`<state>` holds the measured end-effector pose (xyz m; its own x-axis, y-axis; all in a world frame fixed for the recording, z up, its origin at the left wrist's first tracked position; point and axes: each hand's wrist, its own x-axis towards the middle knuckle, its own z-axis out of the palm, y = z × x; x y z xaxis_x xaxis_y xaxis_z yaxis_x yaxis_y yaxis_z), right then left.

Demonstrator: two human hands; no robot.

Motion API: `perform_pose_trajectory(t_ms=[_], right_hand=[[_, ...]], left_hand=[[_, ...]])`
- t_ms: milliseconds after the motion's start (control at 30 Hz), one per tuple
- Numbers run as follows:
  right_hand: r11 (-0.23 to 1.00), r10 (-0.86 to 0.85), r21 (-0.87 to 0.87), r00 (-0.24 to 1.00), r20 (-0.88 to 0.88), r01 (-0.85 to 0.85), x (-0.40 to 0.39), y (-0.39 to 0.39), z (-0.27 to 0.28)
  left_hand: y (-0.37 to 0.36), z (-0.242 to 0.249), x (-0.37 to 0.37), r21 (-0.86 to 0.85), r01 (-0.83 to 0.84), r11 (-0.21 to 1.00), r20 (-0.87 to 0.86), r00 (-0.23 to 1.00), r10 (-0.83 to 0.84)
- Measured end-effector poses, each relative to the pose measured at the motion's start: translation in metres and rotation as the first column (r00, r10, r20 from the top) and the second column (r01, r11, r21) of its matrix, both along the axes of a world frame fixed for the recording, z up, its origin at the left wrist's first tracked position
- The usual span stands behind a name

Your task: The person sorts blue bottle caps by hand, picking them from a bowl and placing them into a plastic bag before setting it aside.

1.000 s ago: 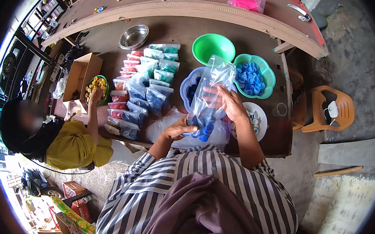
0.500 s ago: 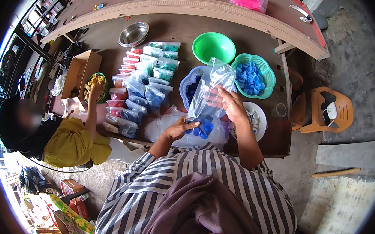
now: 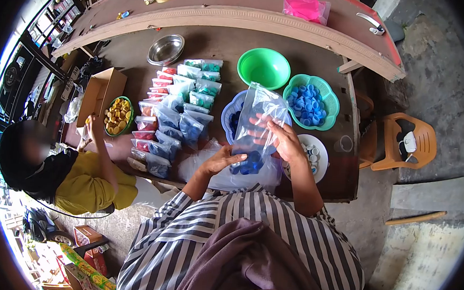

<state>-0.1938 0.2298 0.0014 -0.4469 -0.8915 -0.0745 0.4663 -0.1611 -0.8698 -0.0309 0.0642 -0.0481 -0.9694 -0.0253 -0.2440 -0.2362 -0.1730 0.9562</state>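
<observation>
Clear plastic bag point(image 3: 259, 100) with dark blue caps point(image 3: 249, 164) was above the brown desk point(image 3: 211, 44), apparently unsealed; the left hand point(image 3: 218, 161) gripped it in its fingers, the right hand's point(image 3: 290, 144) were spread against it; filled pouches point(image 3: 191, 126) lay in rows, light blue caps point(image 3: 306, 104) unbagged

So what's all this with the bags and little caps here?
The wearer's left hand and right hand hold a clear plastic bag with blue caps at its bottom. A co-worker sits near a green basket of yellow caps. Filled bags lie in rows between them.
</observation>
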Motion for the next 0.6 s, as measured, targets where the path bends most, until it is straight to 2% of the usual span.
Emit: perform_pose_trajectory(t_ms=[33,100,167,200,233,300,333,367,400,433,500,567,600], right_hand=[[1.000,0.014,-0.006,1.000,0.005,-0.014,0.003,-0.001,0.000],[0.996,0.078,-0.039,0.996,0.037,-0.077,0.011,-0.001,-0.002],[0.994,0.111,-0.017,0.993,-0.028,-0.111,0.019,-0.006,-0.015],[0.995,0.104,0.015,0.991,-0.087,-0.103,0.027,-0.008,-0.013],[0.996,0.086,0.038,0.989,-0.117,-0.082,0.033,-0.011,-0.022],[0.996,0.062,0.072,0.989,-0.135,-0.052,0.046,-0.016,-0.038],[0.996,0.068,0.072,0.988,-0.136,-0.058,0.050,-0.020,-0.049],[0.996,0.040,0.091,0.977,-0.209,-0.021,0.053,-0.024,-0.060],[0.994,0.012,0.106,0.960,-0.281,0.018,0.056,-0.028,-0.067],[0.994,0.018,0.105,0.960,-0.281,0.012,0.060,-0.031,-0.067],[0.997,-0.040,0.045,0.941,-0.336,0.059,0.068,-0.037,-0.067],[0.995,-0.086,0.015,0.938,-0.337,0.097,0.075,-0.039,-0.063],[0.993,-0.039,0.079,0.871,-0.489,0.088,0.075,-0.038,-0.064]], left_hand=[[0.000,0.005,-0.001,-0.105,0.004,0.994,0.044,0.999,0.000],[-0.009,0.007,0.000,-0.131,0.047,0.990,0.056,0.998,-0.040],[-0.015,0.002,0.001,-0.029,-0.091,0.995,-0.047,0.995,0.090],[-0.015,0.013,0.001,0.031,-0.161,0.987,-0.164,0.973,0.164],[-0.017,0.020,0.002,0.032,-0.162,0.986,-0.165,0.972,0.165],[-0.026,0.028,0.003,-0.116,-0.313,0.943,-0.304,0.915,0.267],[-0.029,0.034,-0.001,-0.266,-0.444,0.856,-0.429,0.850,0.307],[-0.030,0.041,0.001,-0.266,-0.450,0.853,-0.430,0.847,0.312],[-0.026,0.066,0.005,-0.411,-0.510,0.756,-0.438,0.837,0.327],[-0.023,0.082,0.008,-0.541,-0.552,0.634,-0.447,0.828,0.340],[-0.019,0.087,0.010,-0.519,-0.615,0.593,-0.488,0.783,0.386],[-0.014,0.097,0.014,-0.633,-0.590,0.501,-0.440,0.807,0.394],[-0.010,0.104,0.013,-0.643,-0.593,0.484,-0.434,0.804,0.407]])
